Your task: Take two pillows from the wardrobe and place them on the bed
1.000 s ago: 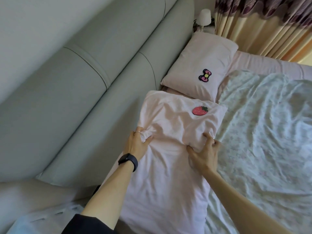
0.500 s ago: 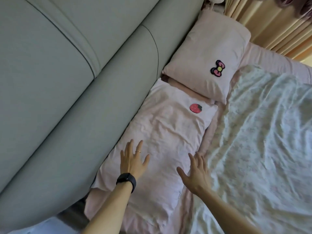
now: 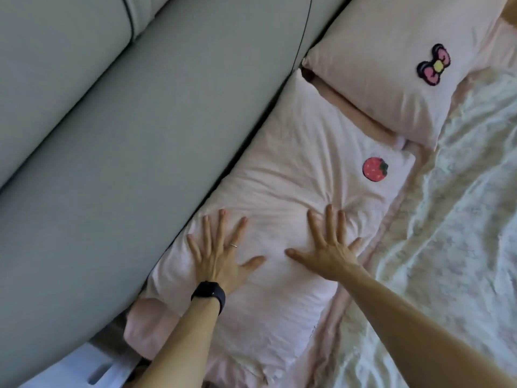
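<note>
Strawberry pillow (image 3: 293, 152) lies against grey headboard (image 3: 140, 135), left hand (image 3: 218, 256) and right hand (image 3: 333, 250) spread flat on it.

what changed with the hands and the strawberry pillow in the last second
A second ago both hands gripped bunched fabric of the pale pink pillow with the strawberry patch. They let go; now the left hand and right hand press flat on it, fingers spread, and it lies smoothed along the grey-green padded headboard. The pink bow-patch pillow and white floral quilt stayed put.

Two pale pink pillows are lying flat on the bed (image 3: 461, 261), strawberry pillow (image 3: 293, 175) just beside bow pillow (image 3: 377, 63).
</note>
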A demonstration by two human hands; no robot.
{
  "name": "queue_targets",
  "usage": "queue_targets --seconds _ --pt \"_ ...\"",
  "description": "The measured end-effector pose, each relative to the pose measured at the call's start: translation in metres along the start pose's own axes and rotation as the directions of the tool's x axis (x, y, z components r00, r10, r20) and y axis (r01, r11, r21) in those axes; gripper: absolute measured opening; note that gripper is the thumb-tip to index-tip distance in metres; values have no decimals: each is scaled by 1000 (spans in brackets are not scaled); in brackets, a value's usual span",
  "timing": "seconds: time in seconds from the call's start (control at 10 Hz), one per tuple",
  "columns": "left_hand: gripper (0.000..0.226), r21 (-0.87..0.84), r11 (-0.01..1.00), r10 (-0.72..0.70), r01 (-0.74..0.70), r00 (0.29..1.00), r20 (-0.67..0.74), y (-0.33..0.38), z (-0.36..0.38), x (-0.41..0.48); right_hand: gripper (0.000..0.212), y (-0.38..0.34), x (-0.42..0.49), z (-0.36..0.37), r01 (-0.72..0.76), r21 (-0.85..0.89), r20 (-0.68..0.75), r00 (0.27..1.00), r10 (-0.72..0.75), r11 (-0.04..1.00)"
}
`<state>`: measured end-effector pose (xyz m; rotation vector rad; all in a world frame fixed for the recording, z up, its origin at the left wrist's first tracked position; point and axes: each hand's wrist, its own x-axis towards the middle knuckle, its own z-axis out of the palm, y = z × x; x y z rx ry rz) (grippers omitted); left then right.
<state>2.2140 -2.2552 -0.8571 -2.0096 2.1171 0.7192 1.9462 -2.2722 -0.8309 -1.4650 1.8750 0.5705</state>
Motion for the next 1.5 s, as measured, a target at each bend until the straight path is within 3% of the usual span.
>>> queue_targets --seconds 0.1,0.2,0.3,0.4,0.5,0.6,0.7,0.9,1.1,1.3,1.5 --pt "99 -18 1000 -20 21 999 40 6 -8 -1 117 -2 -3 -10 22 12 43 999 -22 1000" --pt "99 -28 999 -23 24 999 24 7 -22 -6 117 -14 -17 -20 82 5 -90 993 -81 997" --pt "99 -32 999 -16 14 999 -39 5 -22 -32 114 -27 -49 0 183 -19 -320 930 -179 983" --pt "102 -28 999 -24 23 1000 -12 2 -5 -70 113 -39 -86 39 280 24 -340 905 -255 960" --pt "107 -37 988 -147 150 986 81 -4 9 -99 103 -34 -120 86 233 105 -190 959 -210 967" --pt "107 16 980 -197 198 960 198 -2 13 -100 94 -21 -126 100 142 65 90 985 -148 988" --pt "107 75 968 -250 238 919 304 7 1 -84 92 -31 -113 73 140 -88 217 969 -118 986" --pt "100 188 958 -277 215 862 425 19 -47 -81 76 -36 -131 27 180 -224 328 939 -100 958" --pt "63 135 976 -214 170 863 457 48 -80 -145 59 7 -184 9 268 -128 387 900 -201 955" --pt "50 7 971 -227 238 920 319 97 -83 -257 52 44 -263 8 358 16 241 905 -352 933" --pt "48 -159 948 -270 276 961 57 118 -98 -348 45 64 -333 13 503 116 68 856 -513 856"
